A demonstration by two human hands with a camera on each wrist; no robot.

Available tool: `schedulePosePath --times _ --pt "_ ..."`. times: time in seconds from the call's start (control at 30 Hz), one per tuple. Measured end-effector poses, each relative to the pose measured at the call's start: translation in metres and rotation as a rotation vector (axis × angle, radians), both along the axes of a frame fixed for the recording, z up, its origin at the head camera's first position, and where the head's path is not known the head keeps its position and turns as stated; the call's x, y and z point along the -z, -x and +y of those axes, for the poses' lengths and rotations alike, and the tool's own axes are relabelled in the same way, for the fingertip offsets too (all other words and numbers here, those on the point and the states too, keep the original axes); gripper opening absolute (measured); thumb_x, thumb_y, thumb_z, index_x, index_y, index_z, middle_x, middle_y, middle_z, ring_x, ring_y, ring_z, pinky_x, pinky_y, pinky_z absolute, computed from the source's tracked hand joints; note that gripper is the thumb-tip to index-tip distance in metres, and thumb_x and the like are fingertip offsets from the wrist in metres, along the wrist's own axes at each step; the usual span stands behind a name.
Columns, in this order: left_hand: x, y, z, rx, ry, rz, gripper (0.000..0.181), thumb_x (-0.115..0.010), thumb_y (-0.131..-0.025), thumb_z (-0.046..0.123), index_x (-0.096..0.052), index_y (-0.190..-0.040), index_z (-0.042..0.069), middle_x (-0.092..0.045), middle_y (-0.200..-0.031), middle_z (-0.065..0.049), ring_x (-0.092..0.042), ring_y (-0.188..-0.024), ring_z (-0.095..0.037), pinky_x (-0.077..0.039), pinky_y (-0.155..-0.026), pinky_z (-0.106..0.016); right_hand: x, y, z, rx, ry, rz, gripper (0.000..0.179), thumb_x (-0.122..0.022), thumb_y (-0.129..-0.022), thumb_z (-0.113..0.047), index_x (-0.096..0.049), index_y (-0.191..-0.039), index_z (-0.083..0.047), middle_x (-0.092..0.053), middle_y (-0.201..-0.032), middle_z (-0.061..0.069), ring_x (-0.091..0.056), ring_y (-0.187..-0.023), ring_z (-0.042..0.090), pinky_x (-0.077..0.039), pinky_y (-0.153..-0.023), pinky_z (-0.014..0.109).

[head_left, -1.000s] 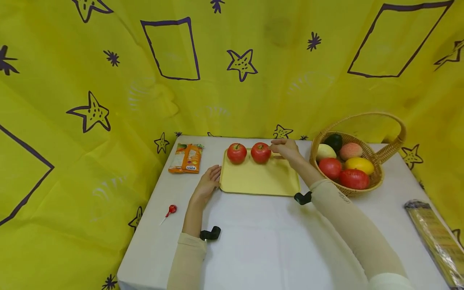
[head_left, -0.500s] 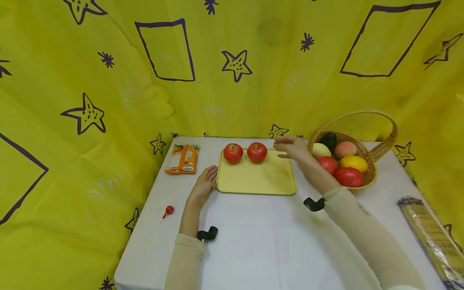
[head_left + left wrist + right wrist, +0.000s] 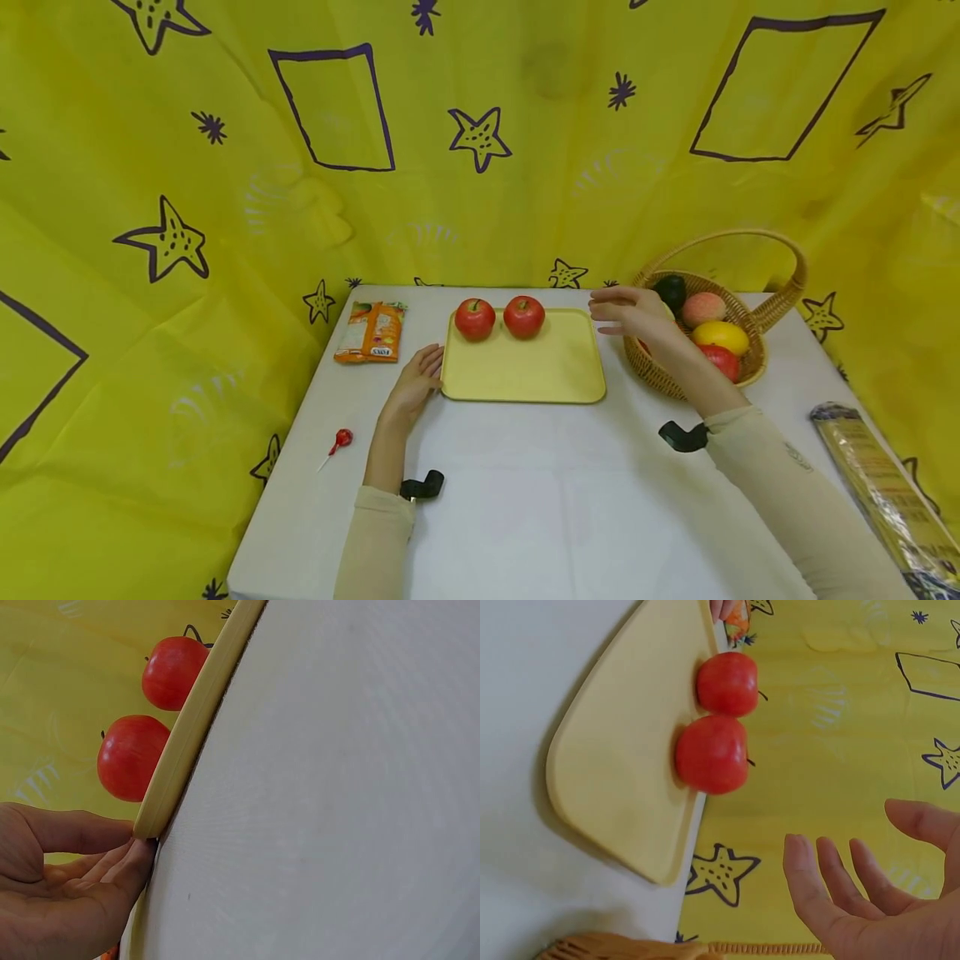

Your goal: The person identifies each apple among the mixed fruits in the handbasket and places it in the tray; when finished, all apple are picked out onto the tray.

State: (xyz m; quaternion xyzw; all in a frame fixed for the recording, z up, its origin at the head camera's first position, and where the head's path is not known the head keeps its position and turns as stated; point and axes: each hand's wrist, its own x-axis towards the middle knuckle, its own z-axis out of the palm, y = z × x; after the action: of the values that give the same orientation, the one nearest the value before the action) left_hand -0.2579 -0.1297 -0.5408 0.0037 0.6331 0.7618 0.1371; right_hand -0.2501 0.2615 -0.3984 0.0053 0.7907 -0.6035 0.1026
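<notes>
A yellow tray [image 3: 525, 375] lies on the white table with two red apples, the left apple [image 3: 475, 320] and the right apple [image 3: 523, 317], side by side at its back. My left hand [image 3: 412, 387] is at the tray's left edge; in the left wrist view the thumb and fingers [image 3: 101, 832] pinch the rim. My right hand [image 3: 637, 317] hovers between the tray and the wicker basket [image 3: 757, 367], fingers spread and nothing in them. It partly hides the fruit at the basket's left side.
The tall-handled basket holds a yellow mango-like fruit [image 3: 720, 337], a pinkish fruit [image 3: 703, 309] and other fruit. An orange snack packet [image 3: 372, 333] and a red lollipop [image 3: 342, 438] lie left. A long clear-wrapped package [image 3: 885, 492] lies right. Yellow patterned cloth [image 3: 480, 217] hangs behind.
My right hand has moved away from the right apple, rightward toward the basket. The left hand stays at the tray's edge. The head view has shifted slightly.
</notes>
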Motion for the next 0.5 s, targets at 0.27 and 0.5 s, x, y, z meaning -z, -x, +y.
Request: schedulePosePath --times 0.27,0.5 --pt "-0.001 -0.001 0.001 -0.003 0.025 -0.006 0.082 -0.04 -0.085 -0.031 -0.023 -0.161 -0.005 -0.027 -0.167 -0.024 -0.024 -0.157 -0.033 -0.025 -0.128 -0.04 0.001 -0.012 0.029 -0.001 -0.027 0.003 0.055 -0.067 -0.103 -0.023 -0.052 -0.148 0.002 -0.06 -0.141 0.019 -0.071 -0.104 0.008 -0.062 -0.092 0.032" --pt "-0.001 0.001 0.001 0.004 0.022 -0.014 0.081 -0.04 -0.087 -0.03 -0.022 -0.161 -0.005 -0.026 -0.168 -0.024 -0.023 -0.158 -0.033 -0.024 -0.128 -0.041 -0.007 -0.014 0.058 0.001 -0.03 -0.038 0.058 -0.065 -0.104 -0.025 -0.047 -0.15 0.006 -0.073 -0.108 -0.015 -0.073 -0.099 0.007 -0.06 -0.096 0.039"
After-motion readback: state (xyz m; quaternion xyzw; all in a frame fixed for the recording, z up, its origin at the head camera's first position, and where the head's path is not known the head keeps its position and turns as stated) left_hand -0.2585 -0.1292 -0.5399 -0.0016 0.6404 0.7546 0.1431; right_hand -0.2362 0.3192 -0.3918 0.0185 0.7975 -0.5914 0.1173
